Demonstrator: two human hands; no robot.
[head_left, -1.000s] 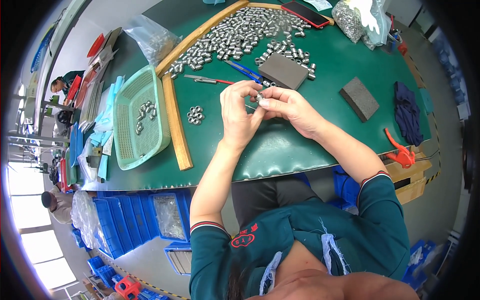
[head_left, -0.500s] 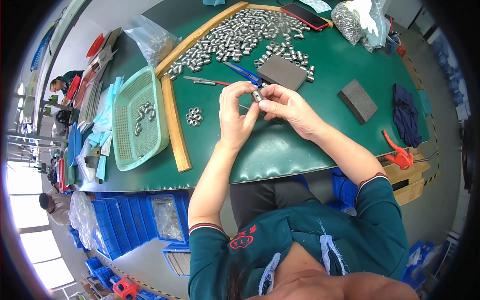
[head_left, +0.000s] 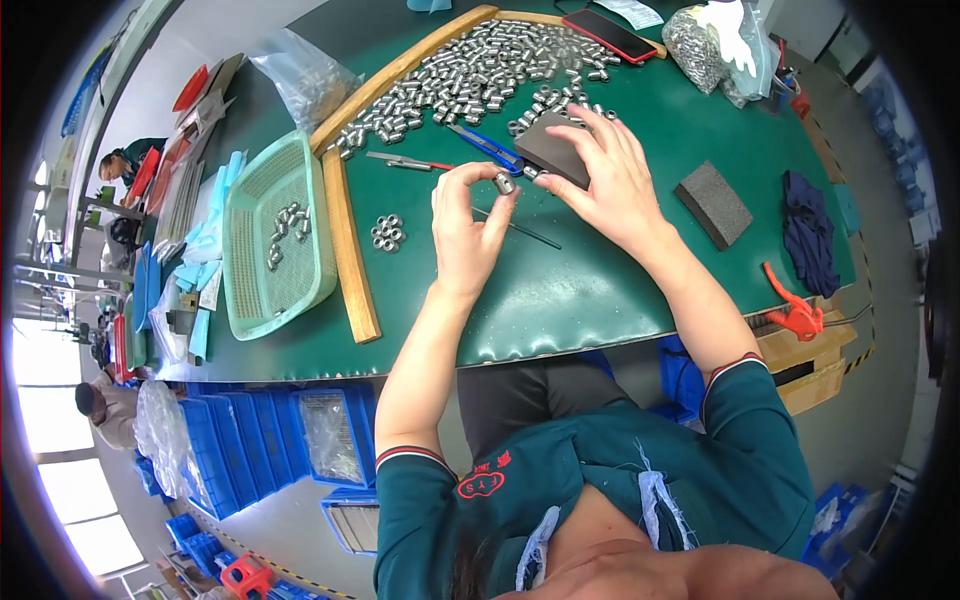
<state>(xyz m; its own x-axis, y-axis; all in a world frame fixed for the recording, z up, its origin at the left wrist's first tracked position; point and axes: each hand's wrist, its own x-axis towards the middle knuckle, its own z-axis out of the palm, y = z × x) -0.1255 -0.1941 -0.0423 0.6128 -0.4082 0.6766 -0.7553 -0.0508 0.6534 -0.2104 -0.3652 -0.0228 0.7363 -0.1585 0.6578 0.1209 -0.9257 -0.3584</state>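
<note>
A short metal sleeve (head_left: 504, 183) with a hole in its side is pinched between thumb and fingertips of my left hand (head_left: 468, 225). My right hand (head_left: 615, 185) is curled over a grey-brown abrasive block (head_left: 548, 150), thumb along its near edge and fingers across its far side; the palm hides part of it. Close by lie a blue utility knife (head_left: 488, 148) and a slim metal tool with a red handle (head_left: 405, 162). A thin dark rod (head_left: 535, 236) rests on the green table between my hands.
Many metal sleeves (head_left: 465, 75) are heaped behind wooden strips (head_left: 352, 250). A small cluster of sleeves (head_left: 387, 233) sits beside a green basket (head_left: 240, 300) holding several more. Rightward are a dark foam block (head_left: 715, 205), navy cloth (head_left: 808, 235), a red-handled air gun (head_left: 797, 310) and a phone (head_left: 610, 36).
My right hand has left the sleeve and moved right and away from me, onto the abrasive block. My left hand keeps the sleeve, shifted slightly left.
</note>
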